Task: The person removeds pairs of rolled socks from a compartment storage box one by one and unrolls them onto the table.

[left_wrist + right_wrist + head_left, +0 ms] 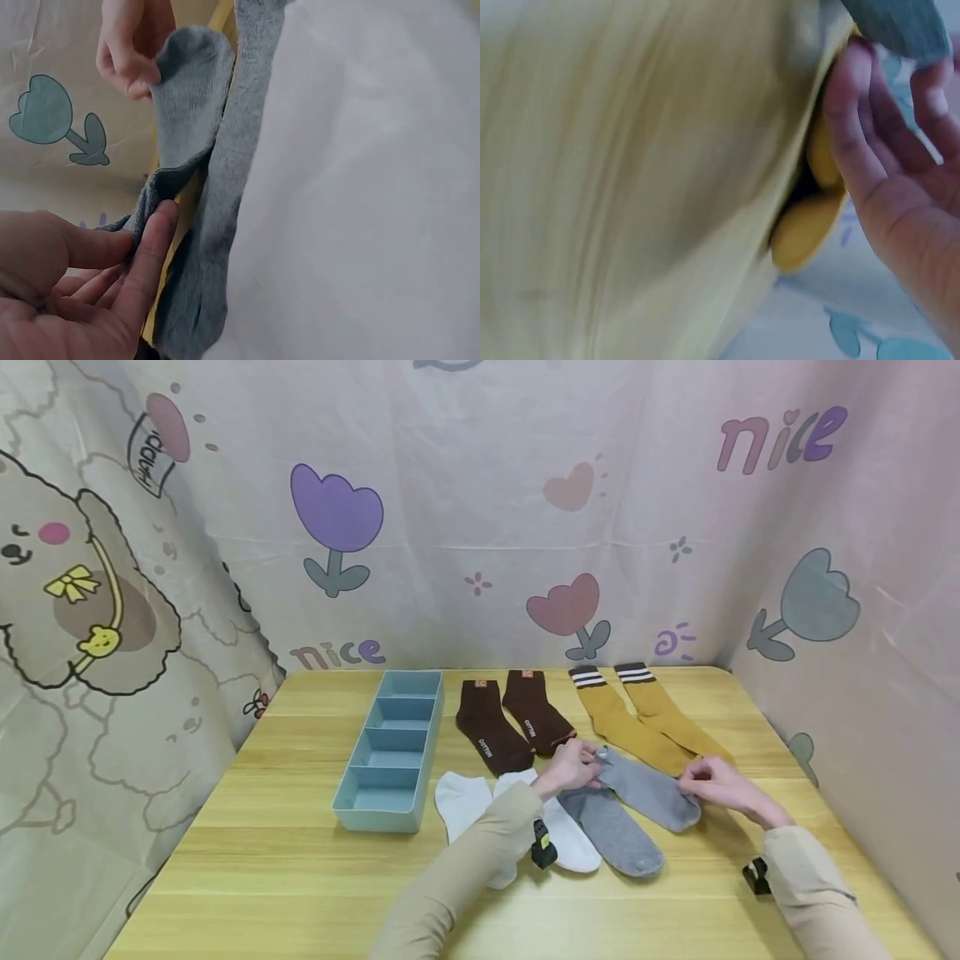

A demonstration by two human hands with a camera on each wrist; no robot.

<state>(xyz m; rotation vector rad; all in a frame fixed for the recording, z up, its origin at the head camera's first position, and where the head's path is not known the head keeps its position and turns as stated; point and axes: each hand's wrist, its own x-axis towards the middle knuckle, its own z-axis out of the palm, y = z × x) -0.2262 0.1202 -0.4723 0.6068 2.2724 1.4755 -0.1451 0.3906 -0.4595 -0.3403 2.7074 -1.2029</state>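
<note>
A grey sock is stretched between both hands, overlapping its mate at one end. My left hand pinches it near the cuff; thumb and fingers grip the fabric in the left wrist view. At the other end, the toe, my right hand pinches the edge between thumb and fingertips. The second grey sock lies flat on the table just below, beside a white sock. In the right wrist view the toe of the lifted grey sock shows above the right hand's fingers.
A blue-grey tray with several compartments stands on the left. Brown socks and yellow socks lie behind the hands. Another white sock is partly covered by the left sleeve. A printed curtain rises behind the table.
</note>
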